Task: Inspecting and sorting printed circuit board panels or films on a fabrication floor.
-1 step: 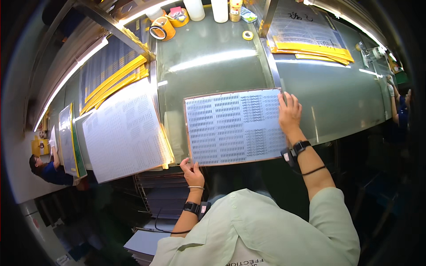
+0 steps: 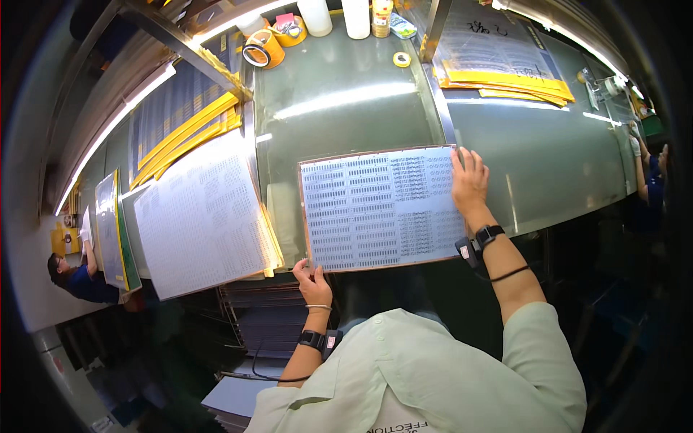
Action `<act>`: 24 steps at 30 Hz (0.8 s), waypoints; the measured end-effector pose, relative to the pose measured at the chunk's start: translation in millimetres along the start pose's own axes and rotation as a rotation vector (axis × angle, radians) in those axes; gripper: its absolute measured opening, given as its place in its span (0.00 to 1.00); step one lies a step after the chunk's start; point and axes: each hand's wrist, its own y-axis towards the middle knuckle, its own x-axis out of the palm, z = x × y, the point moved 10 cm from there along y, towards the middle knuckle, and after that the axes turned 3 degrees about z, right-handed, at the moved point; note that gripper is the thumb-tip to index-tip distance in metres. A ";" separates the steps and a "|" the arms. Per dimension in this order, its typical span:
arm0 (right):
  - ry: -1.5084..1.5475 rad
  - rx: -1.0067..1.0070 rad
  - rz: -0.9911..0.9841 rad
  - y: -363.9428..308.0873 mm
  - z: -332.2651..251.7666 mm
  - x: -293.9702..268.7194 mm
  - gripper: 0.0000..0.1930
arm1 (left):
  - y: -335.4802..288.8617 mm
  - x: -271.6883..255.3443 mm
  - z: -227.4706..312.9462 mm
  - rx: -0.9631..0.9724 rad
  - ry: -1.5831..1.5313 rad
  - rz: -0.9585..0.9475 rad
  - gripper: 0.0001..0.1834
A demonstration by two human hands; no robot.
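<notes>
A thin pale circuit board panel (image 2: 375,209) with rows of small dark marks and a copper-coloured border lies at the front edge of the green-grey worktop (image 2: 339,126). My left hand (image 2: 315,287) pinches its near left corner between thumb and fingers. Along the right edge, near the far right corner, my right hand (image 2: 471,180) grips the panel, fingers bent over the rim; the thumb is hidden. A larger white sheet (image 2: 202,216) covered in fine printed marks rests to the left, over yellow-edged sheets (image 2: 271,242).
Tape rolls (image 2: 264,52), white bottles (image 2: 315,18) and a small yellow roll (image 2: 402,59) stand at the back. Yellow-edged film stacks (image 2: 505,72) lie far right and far left. A metal post (image 2: 431,32) rises behind. A rack (image 2: 263,310) sits below; a co-worker (image 2: 83,278) is far left.
</notes>
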 end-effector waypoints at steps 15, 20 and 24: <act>-0.005 -0.027 -0.011 8.1 -4.0 19.2 0.25 | 91.4 76.8 103.2 0.597 0.751 -0.221 0.30; -0.026 -0.021 -0.010 10.5 -8.0 17.8 0.26 | 144.1 92.3 116.4 0.621 0.782 -0.068 0.30; -0.006 -0.033 -0.042 13.8 -3.0 14.3 0.25 | 147.5 93.8 123.6 0.615 0.786 -0.019 0.28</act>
